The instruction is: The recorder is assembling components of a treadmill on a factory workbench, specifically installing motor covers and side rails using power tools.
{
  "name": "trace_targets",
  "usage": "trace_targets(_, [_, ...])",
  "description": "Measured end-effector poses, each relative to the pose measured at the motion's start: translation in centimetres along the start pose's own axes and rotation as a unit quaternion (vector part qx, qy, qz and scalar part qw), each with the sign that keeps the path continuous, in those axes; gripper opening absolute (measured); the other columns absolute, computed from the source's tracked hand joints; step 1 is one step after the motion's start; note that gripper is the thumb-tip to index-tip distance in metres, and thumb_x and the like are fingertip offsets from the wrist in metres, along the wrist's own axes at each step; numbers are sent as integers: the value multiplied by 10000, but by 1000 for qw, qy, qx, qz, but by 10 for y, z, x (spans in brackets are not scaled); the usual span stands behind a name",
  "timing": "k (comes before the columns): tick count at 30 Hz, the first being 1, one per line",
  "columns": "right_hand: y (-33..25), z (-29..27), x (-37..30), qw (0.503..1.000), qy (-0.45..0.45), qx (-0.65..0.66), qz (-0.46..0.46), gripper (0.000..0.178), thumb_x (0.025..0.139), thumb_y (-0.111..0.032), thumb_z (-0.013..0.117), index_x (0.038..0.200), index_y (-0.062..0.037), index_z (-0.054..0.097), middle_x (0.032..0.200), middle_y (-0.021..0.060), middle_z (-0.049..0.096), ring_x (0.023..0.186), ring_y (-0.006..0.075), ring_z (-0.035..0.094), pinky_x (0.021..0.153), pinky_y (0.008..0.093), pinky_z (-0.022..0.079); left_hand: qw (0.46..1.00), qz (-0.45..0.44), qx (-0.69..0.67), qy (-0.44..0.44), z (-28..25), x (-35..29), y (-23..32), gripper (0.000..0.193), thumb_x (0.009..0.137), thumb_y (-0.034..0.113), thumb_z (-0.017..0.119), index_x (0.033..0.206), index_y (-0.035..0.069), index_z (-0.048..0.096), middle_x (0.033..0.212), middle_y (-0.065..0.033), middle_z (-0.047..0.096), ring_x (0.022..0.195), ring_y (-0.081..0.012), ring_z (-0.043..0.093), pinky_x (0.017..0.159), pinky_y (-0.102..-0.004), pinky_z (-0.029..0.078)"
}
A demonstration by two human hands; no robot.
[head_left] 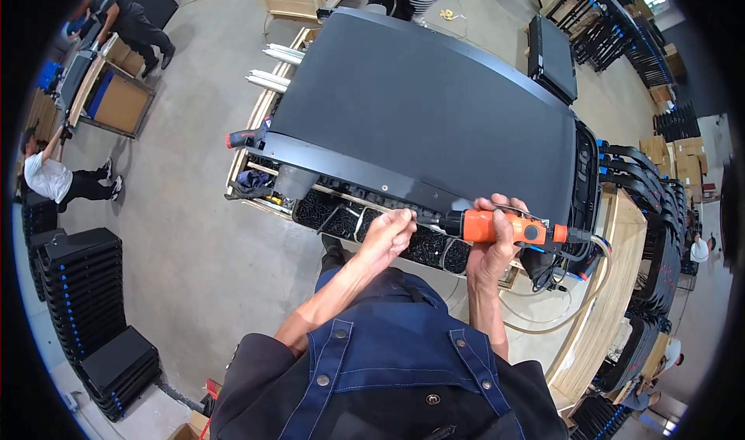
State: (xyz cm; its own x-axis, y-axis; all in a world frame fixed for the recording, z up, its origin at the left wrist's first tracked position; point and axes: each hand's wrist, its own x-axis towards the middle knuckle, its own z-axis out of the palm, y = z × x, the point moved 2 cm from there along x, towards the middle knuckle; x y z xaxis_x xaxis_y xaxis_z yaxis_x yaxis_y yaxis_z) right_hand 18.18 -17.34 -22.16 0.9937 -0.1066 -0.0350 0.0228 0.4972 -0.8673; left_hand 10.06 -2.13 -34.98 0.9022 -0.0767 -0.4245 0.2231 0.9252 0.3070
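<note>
At the bench's point(236, 172) left edge, a red-ended tool point(242, 138) is poking out. Small black parts point(317, 206) are lying along the near edge, below a dark deck point(427, 102). The left hand point(386, 242) is pinching at the driver's point(504, 227) tip, holding what I can't tell. The right hand point(493, 255) is wrapping round the driver, over the near edge toward the right corner, where a hose point(608, 269) is curling.
</note>
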Motion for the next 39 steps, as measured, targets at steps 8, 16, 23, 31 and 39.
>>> trace_targets(8, [42, 90, -5, 950, -216, -197, -112, 400, 840, 26, 683, 1180, -46, 485, 1097, 164, 638, 1002, 276, 664, 935, 464, 543, 971, -118, -206, -2, -14, 29, 37, 343, 972, 430, 614, 1029, 92, 603, 659, 67, 433, 499, -24, 351, 420, -169, 273])
trace_targets(16, [74, 129, 3, 902, -319, -265, -119, 377, 778, 113, 687, 1084, -28, 518, 1009, 154, 653, 956, 260, 684, 906, 423, 562, 986, -102, 105, 74, -44, 1, 56, 336, 1047, 363, 518, 1101, 35, 568, 862, -21, 556, 718, -111, 530, 624, -254, 465])
trace_targets(23, [84, 131, 1, 899, -306, -286, -131, 366, 774, 109, 710, 1062, -20, 527, 987, 157, 650, 946, 282, 689, 935, 474, 556, 985, -108, 138, 8, -53, -38, 88, 323, 1014, 99, 426, 1290, -56, 491, 1152, -165, 623, 984, -206, 623, 854, -337, 535])
trace_targets(31, [39, 129, 1, 936, -250, -208, -135, 451, 771, 44, 719, 1171, -33, 526, 1238, 196, 576, 1060, 314, 677, 937, 436, 551, 983, -73, 169, 18, -47, -48, 109, 428, 1030, 239, 576, 1360, -16, 481, 1055, -133, 680, 754, -115, 611, 639, -243, 509])
trace_targets(39, [23, 101, -10, 978, -209, -1, -11, 466, 808, -51, 691, 1232, -99, 503, 1155, 139, 623, 1025, 320, 670, 959, 522, 522, 996, 24, 79, -19, -40, -55, 99, 283, 985, 214, 655, 1190, 22, 624, 905, -76, 667, 553, -49, 439, 476, -197, 334])
